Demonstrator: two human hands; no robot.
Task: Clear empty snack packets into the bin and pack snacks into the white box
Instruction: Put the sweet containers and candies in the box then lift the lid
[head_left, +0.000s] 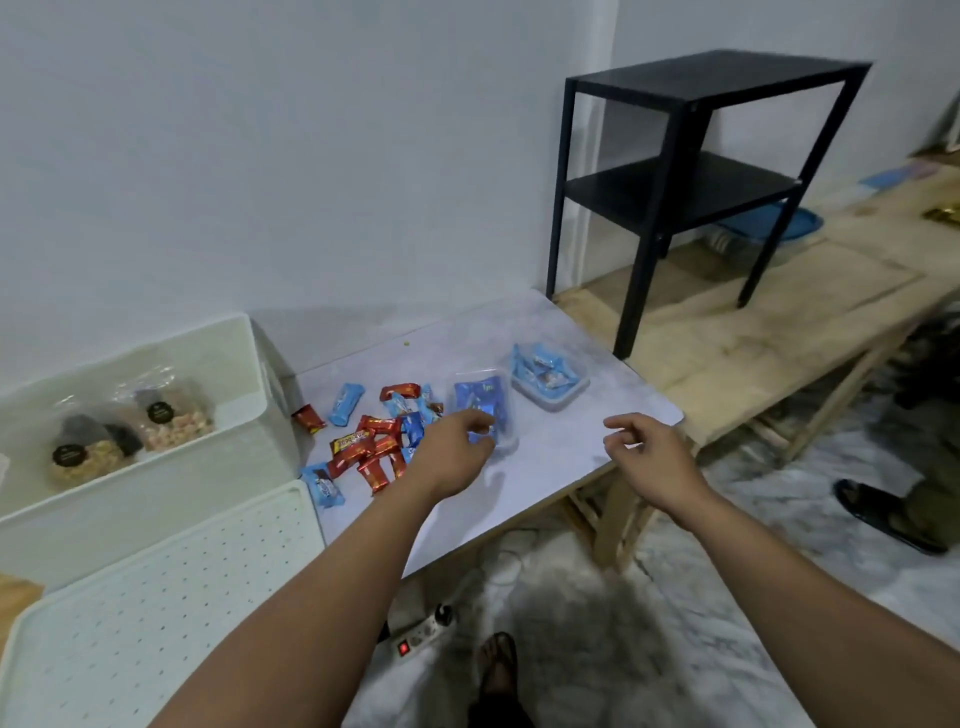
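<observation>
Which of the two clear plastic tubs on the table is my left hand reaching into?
The nearer clear tub, the one beside the pile of red and blue snacks. Your left hand is at it; the other tub sits farther back, untouched.

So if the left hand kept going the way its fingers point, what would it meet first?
Probably the clear plastic tray of blue packets: the left hand has its fingertips at the tray's near edge, though contact is unclear.
</observation>
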